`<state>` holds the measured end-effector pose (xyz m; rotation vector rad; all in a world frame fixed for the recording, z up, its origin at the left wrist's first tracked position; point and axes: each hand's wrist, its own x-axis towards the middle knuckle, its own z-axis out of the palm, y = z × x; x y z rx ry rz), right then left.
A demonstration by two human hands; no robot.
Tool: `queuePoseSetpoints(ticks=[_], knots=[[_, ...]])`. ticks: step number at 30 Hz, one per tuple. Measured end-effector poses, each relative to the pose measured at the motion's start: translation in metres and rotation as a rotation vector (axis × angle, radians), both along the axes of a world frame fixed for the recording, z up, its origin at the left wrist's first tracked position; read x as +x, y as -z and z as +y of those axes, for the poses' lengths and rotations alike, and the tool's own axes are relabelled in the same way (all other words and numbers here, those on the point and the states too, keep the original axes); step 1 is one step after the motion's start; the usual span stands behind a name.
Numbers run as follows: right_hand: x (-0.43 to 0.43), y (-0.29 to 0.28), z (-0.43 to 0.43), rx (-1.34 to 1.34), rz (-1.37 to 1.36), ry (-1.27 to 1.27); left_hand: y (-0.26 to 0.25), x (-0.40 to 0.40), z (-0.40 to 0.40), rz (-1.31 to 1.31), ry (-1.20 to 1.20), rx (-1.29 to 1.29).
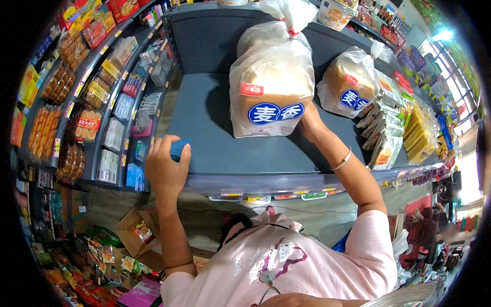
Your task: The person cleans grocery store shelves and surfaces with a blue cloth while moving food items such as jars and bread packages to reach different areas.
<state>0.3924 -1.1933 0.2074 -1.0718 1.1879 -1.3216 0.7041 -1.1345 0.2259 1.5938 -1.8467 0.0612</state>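
My left hand point(167, 163) grips a folded blue cloth point(179, 149) at the left front corner of the grey metal shelf point(238, 157). With my right hand point(311, 121) I hold a clear bag of sliced bread point(270, 84) by its lower right side; my fingers are hidden behind it. The bag stands upright, its neck tied with a red tie, and bears blue oval printing. Whether its base touches the shelf I cannot tell. Part of another bread bag point(249, 38) shows behind it. A similar bread bag point(345, 86) sits on the shelf to the right.
Packaged snacks point(385, 142) and yellow packs point(420, 134) line the shelf's right end. A clear price strip point(245, 182) runs along the front edge. Shelves of packaged pastries point(59, 84) stand at left. An open cardboard box point(136, 230) is on the floor; a person point(429, 222) is at far right.
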Motion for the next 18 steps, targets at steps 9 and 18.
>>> queuePoseSetpoints(ticks=[9, 18], knots=[[-0.04, -0.06, 0.03, -0.23, 0.234, 0.101, 0.006, 0.006, 0.002, 0.029, -0.037, 0.036], [-0.154, -0.104, 0.008, -0.226, 1.483, 0.671, 0.005, 0.006, 0.0, 0.074, -0.007, 0.024]])
